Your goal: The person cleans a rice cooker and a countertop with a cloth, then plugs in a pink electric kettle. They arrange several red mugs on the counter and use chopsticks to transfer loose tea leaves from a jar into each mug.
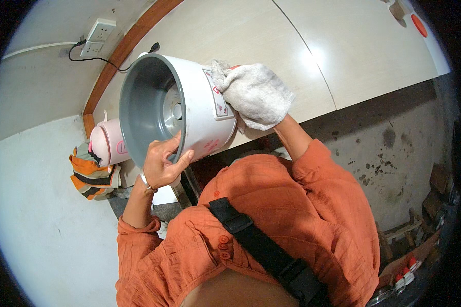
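A white rice cooker body [194,76] without its inner pot lies tipped on its side at the counter's near edge, its grey open mouth facing left and its heating plate showing inside. My left hand [163,161] grips the lower rim, fingers inside the mouth and thumb on the outer wall. A greyish-white cloth [257,94] covers my right hand, pressed to the cooker's side near its base, beside the control panel. The fingers of my right hand are hidden under the cloth; only the wrist and forearm show.
Behind the cooker, a black cord [100,59] runs from a wall socket [101,30] across the counter [253,30]. A pink lidded container [109,142] and an orange striped cloth [94,174] are at the left. Bottles with red caps [405,276] stand low at the right.
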The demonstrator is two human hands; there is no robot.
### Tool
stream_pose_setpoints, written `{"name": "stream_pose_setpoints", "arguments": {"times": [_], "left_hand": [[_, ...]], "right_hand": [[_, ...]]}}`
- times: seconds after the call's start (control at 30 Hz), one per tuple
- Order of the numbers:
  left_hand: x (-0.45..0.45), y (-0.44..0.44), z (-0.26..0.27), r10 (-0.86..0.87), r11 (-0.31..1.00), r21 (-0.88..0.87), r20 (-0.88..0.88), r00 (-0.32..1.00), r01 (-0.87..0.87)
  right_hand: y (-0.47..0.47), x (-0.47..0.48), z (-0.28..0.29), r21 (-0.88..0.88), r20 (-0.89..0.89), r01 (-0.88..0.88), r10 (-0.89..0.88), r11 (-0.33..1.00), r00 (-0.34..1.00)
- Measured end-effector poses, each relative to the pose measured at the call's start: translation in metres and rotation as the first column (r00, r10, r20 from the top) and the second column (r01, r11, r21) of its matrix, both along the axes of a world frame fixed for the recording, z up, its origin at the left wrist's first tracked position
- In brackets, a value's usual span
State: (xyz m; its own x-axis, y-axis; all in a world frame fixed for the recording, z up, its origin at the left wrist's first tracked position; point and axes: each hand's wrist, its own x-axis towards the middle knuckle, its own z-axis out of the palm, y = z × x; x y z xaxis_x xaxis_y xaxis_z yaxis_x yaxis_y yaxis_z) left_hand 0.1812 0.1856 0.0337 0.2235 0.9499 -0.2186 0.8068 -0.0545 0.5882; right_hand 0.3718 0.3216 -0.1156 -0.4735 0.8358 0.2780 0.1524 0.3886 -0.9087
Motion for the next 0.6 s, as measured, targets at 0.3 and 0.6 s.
{"name": "stream_pose_setpoints", "arguments": {"times": [0.3, 0.6], "left_hand": [[-0.007, 0.000, -0.005, 0.066, 0.997, 0.052, -0.010, 0.998, -0.065], [-0.017, -0.019, -0.002, 0.134, 0.987, 0.082, 0.068, 0.989, -0.140]], "right_hand": [[0.007, -0.017, 0.004, 0.165, 0.671, 0.147, -0.220, 0.975, 0.708], [-0.001, -0.015, -0.017, 0.311, 0.231, 0.168, -0.246, 0.935, 0.941]]}}
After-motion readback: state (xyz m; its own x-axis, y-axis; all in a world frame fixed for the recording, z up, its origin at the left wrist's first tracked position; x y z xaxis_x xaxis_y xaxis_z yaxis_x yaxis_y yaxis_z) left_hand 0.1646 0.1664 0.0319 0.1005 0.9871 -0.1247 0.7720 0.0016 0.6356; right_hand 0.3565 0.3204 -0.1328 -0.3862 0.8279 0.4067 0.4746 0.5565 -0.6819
